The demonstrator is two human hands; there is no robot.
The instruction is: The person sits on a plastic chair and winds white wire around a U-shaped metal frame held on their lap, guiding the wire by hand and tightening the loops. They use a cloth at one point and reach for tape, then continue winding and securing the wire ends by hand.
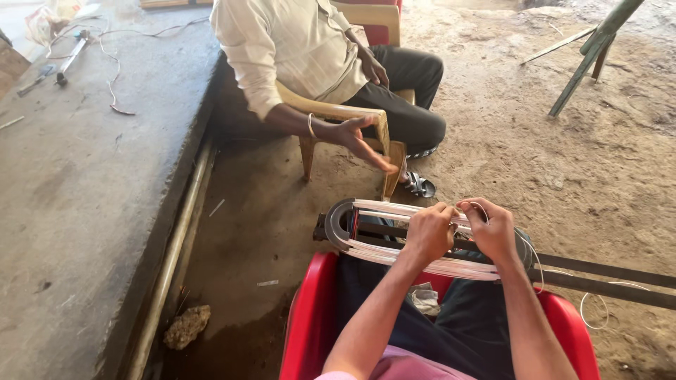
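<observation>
An oval winding former [338, 224] on a dark metal bar [605, 276] lies across my lap, wrapped with a band of pale wire strands [384, 255]. My left hand [428, 231] is closed over the wire bundle near the middle of the former. Right beside it, my right hand [493, 229] pinches a loop of the same wire at the top edge. A loose end of wire [595, 309] curls off to the right below the bar. I sit in a red plastic chair [310, 320].
Another person sits opposite in a beige plastic chair [331, 109], one hand [362, 141] stretched out toward me. A raised concrete slab [84, 183] with tools and cable is on the left, with a pipe [176, 253] along its edge. A stone [186, 326] lies on the dirt floor.
</observation>
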